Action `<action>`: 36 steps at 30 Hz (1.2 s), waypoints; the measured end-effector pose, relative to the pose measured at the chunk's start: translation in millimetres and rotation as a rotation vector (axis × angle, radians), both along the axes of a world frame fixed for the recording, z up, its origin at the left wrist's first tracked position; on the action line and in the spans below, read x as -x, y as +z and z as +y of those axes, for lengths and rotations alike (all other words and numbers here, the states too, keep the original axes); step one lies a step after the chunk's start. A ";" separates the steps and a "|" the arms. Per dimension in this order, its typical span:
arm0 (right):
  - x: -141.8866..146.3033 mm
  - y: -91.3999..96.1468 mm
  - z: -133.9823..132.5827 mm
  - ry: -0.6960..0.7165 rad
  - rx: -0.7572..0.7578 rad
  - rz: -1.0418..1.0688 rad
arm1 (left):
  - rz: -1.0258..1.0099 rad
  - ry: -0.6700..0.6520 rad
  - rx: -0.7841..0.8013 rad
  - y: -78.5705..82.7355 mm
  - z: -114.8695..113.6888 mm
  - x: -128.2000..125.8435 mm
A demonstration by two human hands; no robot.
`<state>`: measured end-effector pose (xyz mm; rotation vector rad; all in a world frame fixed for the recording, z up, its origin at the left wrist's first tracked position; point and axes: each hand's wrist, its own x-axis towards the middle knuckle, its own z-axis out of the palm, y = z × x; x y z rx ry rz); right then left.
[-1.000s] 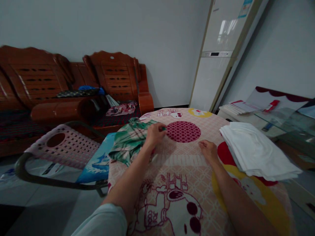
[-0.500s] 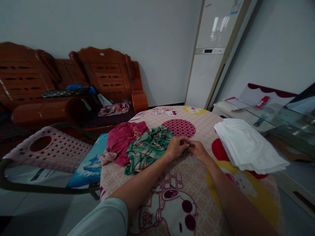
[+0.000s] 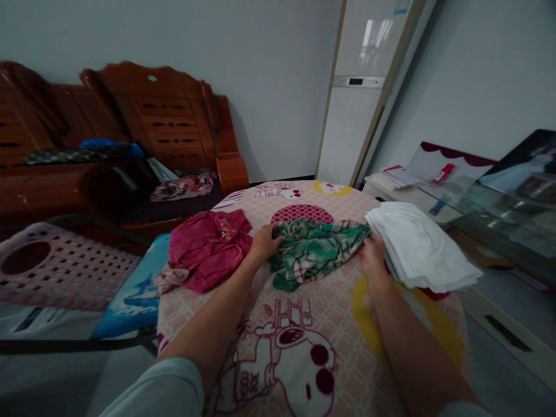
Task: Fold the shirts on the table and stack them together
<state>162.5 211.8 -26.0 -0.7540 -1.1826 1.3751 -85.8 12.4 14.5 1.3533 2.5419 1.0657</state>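
A crumpled green plaid shirt (image 3: 317, 246) lies across the middle of the round table, stretched sideways between my hands. My left hand (image 3: 266, 242) grips its left end, fingers curled into the fabric. At the other end, my right hand (image 3: 372, 250) pinches a narrow gathered part near a row of small snaps or buttons. To the left rests a crumpled magenta garment (image 3: 208, 249), apart from the shirt, with a pale pink bit of cloth (image 3: 170, 279) at its lower corner. A stack of folded white cloth (image 3: 421, 246) sits just right of my right hand.
A patterned tablecloth (image 3: 299, 359) covers the table. On the left stand a woven chair (image 3: 65, 266) with a blue cushion (image 3: 134, 298) and a wooden sofa (image 3: 165, 121). A glass shelf (image 3: 490, 214) is at the right, a tall air conditioner (image 3: 351, 116) behind.
The plaid shirt has moved right, off the magenta garment, and is stretched wider. My hands, close together before, are now far apart. The view has shifted slightly right.
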 end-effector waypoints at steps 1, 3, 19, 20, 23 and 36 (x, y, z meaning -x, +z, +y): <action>1.0 0.4 -1.5 -0.008 0.029 0.018 | 0.007 -0.011 0.025 -3.8 -0.2 0.6; 2.1 1.4 -3.6 -0.008 0.082 0.041 | -0.002 -0.041 0.056 -9.2 0.8 1.0; 13.0 5.5 -10.6 0.082 0.088 0.167 | -0.195 -0.411 -0.215 9.5 9.8 -97.1; 14.8 7.1 -13.6 0.087 0.097 0.182 | -0.228 -0.422 -0.211 7.6 11.2 -101.2; 20.2 12.8 -24.7 0.107 0.153 0.218 | -0.338 -0.424 -0.242 3.5 14.3 -104.0; 34.7 27.4 -61.5 0.313 0.095 0.115 | -0.584 -0.433 -0.301 -1.9 18.3 -101.1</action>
